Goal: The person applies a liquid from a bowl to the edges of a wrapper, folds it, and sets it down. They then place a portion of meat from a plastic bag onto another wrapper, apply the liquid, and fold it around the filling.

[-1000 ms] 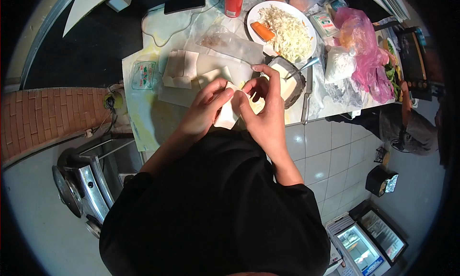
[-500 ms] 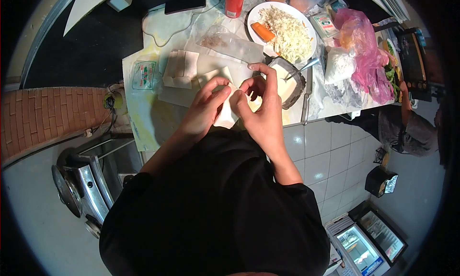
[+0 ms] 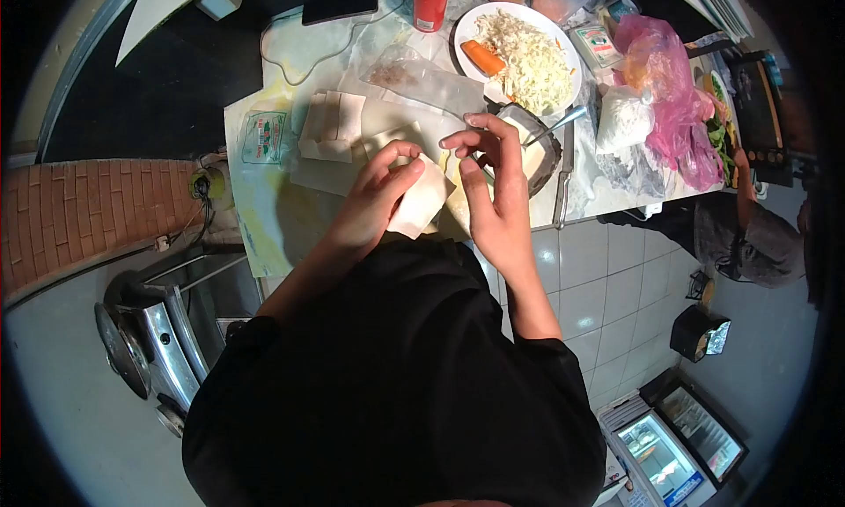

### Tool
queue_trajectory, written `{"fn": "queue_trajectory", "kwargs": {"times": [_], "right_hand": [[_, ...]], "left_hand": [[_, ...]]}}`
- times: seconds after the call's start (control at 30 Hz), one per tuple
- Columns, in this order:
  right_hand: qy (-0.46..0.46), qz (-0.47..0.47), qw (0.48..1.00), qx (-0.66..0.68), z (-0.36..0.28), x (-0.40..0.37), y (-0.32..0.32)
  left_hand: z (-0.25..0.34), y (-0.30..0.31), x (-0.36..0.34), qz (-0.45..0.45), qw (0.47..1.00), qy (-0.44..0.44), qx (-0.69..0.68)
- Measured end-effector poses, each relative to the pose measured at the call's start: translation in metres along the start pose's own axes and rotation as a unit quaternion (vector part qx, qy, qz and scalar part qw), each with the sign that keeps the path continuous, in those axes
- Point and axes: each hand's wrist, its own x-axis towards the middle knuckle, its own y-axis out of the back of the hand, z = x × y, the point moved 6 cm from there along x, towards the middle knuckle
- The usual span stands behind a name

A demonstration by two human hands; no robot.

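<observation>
Pinched between the thumb and fingers of my left hand (image 3: 380,194) is a pale, folded pastry wrapper (image 3: 422,201), held up near the table's front edge. My right hand (image 3: 497,186) is just to its right, fingers curved and apart, with nothing in them. Beside that hand stands a dark-rimmed tub of creamy paste (image 3: 534,160), partly hidden by the fingers, with a spoon (image 3: 556,124) leaning in it. Several folded wrappers (image 3: 333,127) lie stacked left of my hands. Another pale sheet (image 3: 394,139) lies behind my left fingers.
Behind the tub, a white plate (image 3: 570,45) carries shredded cabbage and a carrot piece (image 3: 482,58). A knife (image 3: 564,177) lies to the right, near bags of white powder (image 3: 625,120) and pink plastic (image 3: 660,76). A red bottle (image 3: 430,3) and phone (image 3: 340,7) are farther back. Another person (image 3: 748,234) is at right.
My right hand has let go of the wrapper and drawn away to the right, its fingers spreading. The wrapper stays in my left hand, now turned with more of its face showing.
</observation>
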Motion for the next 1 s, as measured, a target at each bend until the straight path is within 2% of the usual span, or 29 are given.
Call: {"fn": "queue_trajectory", "kwargs": {"times": [0.03,0.17,0.27,0.37,0.5,0.7,0.77,1.0], "right_hand": [[-0.034,-0.012,0.999,-0.007,0.003,0.001,0.0],[-0.019,-0.035,0.997,-0.069,-0.003,0.002,-0.002],[-0.031,-0.049,0.997,-0.049,-0.003,0.0,-0.007],[-0.066,-0.061,0.996,-0.017,0.001,-0.002,-0.009],[-0.07,-0.063,0.995,-0.022,0.0,-0.002,-0.009],[-0.025,-0.029,0.999,0.008,0.003,0.005,-0.003],[0.044,-0.08,0.994,-0.051,-0.003,0.01,-0.003],[0.039,-0.109,0.993,-0.037,0.005,0.011,-0.005]], "left_hand": [[-0.001,0.001,0.001,-0.009,1.0,-0.001,0.001],[-0.004,0.006,0.003,-0.021,1.0,-0.002,0.001],[-0.005,0.002,0.003,0.0,0.999,0.024,-0.027],[-0.012,0.013,0.007,-0.011,1.0,0.023,0.012],[-0.007,0.003,0.004,-0.005,0.999,0.022,-0.024],[-0.003,0.004,0.003,-0.005,1.0,0.004,-0.001],[-0.004,0.005,0.003,-0.013,1.0,0.011,0.006],[-0.004,0.007,0.004,-0.017,0.999,0.006,0.036]]}}
